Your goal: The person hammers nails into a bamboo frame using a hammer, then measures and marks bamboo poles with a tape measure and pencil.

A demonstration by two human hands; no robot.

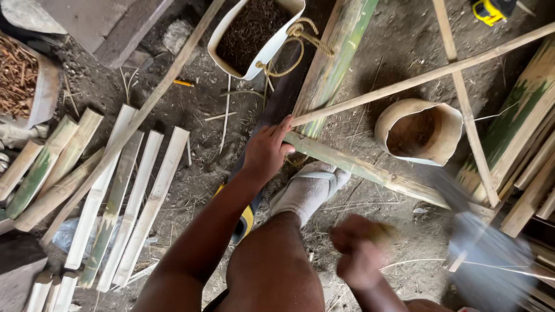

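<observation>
Pressing down on a split bamboo strip (370, 171), the left hand (267, 151) is seen with fingers spread flat across a frame joint on the dirt floor (196, 110). The right hand (359, 254) is blurred, closed around a tool handle (384, 232).

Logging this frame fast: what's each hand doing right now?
Left hand: open, fingers pressing down on the bamboo strip.
Right hand: closed in a grip around a handle, motion-blurred; the blurred tool looks like a blade, not certain.

Head camera looks steeply down, close above the dirt floor (191, 115).
</observation>
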